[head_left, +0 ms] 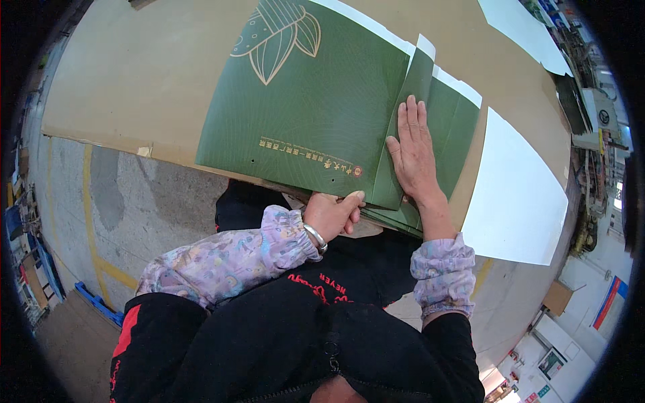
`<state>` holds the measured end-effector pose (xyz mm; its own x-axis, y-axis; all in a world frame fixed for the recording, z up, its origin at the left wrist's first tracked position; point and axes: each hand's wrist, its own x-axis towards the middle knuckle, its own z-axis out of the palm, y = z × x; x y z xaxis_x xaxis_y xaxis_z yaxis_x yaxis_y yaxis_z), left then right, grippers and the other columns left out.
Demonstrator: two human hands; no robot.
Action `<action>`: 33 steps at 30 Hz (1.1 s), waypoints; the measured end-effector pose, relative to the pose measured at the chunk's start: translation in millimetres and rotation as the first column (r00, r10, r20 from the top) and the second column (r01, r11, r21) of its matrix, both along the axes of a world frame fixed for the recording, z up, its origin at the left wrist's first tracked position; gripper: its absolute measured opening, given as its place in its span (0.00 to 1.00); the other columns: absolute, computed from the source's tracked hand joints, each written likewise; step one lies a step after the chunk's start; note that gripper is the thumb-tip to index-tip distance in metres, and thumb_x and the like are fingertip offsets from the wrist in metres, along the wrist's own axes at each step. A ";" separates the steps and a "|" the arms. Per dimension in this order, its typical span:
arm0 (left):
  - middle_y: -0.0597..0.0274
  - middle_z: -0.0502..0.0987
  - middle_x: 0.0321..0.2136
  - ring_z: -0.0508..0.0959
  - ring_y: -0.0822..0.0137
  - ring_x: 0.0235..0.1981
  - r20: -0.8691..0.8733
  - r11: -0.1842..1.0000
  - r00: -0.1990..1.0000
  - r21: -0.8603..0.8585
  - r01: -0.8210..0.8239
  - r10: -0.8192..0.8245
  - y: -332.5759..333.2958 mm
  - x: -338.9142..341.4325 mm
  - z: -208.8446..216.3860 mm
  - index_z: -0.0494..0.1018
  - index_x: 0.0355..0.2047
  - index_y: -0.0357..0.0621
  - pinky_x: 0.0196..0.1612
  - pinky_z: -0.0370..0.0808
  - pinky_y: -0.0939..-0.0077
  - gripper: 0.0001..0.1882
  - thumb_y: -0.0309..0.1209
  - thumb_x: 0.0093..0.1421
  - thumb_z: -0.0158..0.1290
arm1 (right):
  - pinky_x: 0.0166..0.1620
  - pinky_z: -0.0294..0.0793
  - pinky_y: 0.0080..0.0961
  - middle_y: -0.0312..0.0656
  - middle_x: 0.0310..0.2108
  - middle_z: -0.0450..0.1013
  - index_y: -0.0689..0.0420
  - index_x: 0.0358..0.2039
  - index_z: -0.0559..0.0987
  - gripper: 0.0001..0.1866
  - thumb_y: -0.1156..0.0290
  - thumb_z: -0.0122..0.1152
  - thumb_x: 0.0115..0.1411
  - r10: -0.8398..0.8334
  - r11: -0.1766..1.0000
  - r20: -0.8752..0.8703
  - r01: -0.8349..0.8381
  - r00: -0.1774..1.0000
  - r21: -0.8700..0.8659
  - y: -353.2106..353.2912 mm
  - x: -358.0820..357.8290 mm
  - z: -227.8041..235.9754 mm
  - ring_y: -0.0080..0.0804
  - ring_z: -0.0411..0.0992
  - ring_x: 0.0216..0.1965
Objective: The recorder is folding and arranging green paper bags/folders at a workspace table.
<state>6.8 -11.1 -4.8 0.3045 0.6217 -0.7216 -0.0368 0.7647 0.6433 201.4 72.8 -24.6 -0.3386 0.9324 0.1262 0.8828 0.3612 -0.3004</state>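
A large green printed card sheet (302,101) with a gold line drawing of leaves and gold print lies on a brown board-topped table. My left hand (334,213) is closed at its near edge, thumb on top and fingers curled at the rim. My right hand (413,151) lies flat with fingers stretched, pressing on a narrow green flap (420,74) that folds up along the sheet's right side. More green sheets (457,121) with white margins show beneath and to the right. Two small dark holes sit near the sheet's lower edge.
A white sheet (514,191) overhangs the table's right edge, and another white sheet (527,33) lies at the far right. The brown table surface (127,80) stretches to the left. A blue pallet (97,302) stands on the floor at lower left.
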 end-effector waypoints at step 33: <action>0.49 0.64 0.59 0.60 0.49 0.63 -0.704 0.093 0.686 0.707 0.701 0.185 68.7 -22.7 27.0 0.67 0.56 0.45 0.66 0.53 0.46 0.31 0.43 0.54 0.59 | 0.69 0.49 0.40 0.46 0.71 0.44 0.60 0.68 0.51 0.36 0.59 0.50 0.65 -0.069 0.997 0.081 0.066 0.994 0.040 11.5 -1.2 -4.9 0.45 0.42 0.71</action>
